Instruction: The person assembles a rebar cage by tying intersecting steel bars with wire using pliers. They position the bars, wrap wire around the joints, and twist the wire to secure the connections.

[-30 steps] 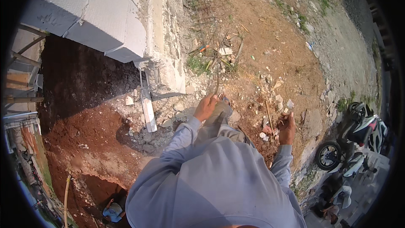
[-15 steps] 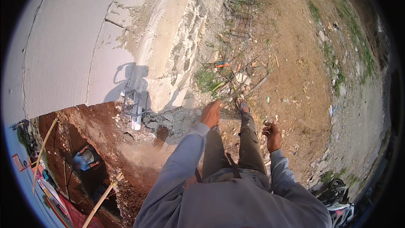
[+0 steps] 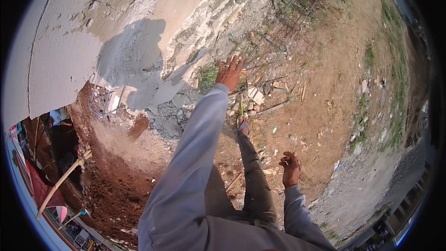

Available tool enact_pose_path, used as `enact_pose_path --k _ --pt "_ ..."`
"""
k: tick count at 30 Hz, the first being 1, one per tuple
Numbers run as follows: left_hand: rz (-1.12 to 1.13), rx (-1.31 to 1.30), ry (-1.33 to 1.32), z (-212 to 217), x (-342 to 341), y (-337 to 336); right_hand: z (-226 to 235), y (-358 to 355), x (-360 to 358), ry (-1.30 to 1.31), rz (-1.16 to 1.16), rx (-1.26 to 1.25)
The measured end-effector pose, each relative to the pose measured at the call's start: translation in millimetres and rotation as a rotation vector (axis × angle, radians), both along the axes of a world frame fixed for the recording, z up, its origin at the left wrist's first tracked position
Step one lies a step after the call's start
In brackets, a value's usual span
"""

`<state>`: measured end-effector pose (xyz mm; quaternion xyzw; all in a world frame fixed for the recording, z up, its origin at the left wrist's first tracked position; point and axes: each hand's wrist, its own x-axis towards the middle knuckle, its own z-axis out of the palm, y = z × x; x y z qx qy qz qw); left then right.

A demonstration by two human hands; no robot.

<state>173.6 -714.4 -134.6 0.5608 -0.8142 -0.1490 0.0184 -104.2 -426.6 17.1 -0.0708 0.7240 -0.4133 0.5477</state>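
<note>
Grey sleeve: the left arm runs up the middle of the view, stretched out well ahead of the body.
Left hand (image 3: 230, 72): fingers spread apart, palm down, holding nothing; it hangs over the ground at the edge of a grass tuft (image 3: 210, 74).
Nearest thing: a bundle of thin steel rods (image 3: 278, 46) lying on the dirt just beyond and to the right of the left fingertips; whether a finger touches a rod cannot be told.
Long axis: the rods run on a slant, from close by the left hand up and away toward the upper right.
Right hand (image 3: 291, 168): low at the person's side, fingers curled loosely inward, nothing visible in it; well apart from the rods.
Nearer hand: the left, by far.
Foot: one sandalled foot (image 3: 243, 124) planted forward on the dirt, below the left hand.
Left of the hand: a broken concrete slab (image 3: 139, 28) with crumbled pieces along its edge, carrying the person's shadow.
Lower left: a pit of red earth (image 3: 111, 186) with a wooden pole (image 3: 62, 181) leaning in it.
Ground: dry brown dirt (image 3: 334, 93) strewn with sticks, stones and scraps.
</note>
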Motion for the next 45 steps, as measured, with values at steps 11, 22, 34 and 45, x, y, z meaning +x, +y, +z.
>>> enact_pose_path --k 11,22,34,45 --pt "1.69 0.634 1.579 199 0 299 85 3 114 -0.053 1.209 -0.308" --pt "1.385 -0.938 1.576 518 189 324 227 -17 191 -0.654 1.78 -0.379" --pt "1.221 -1.118 1.911 584 266 421 278 -7 259 -0.63 1.782 -0.527" --pt "1.088 -1.165 2.238 577 319 454 345 19 305 -1.076 1.254 -0.528"
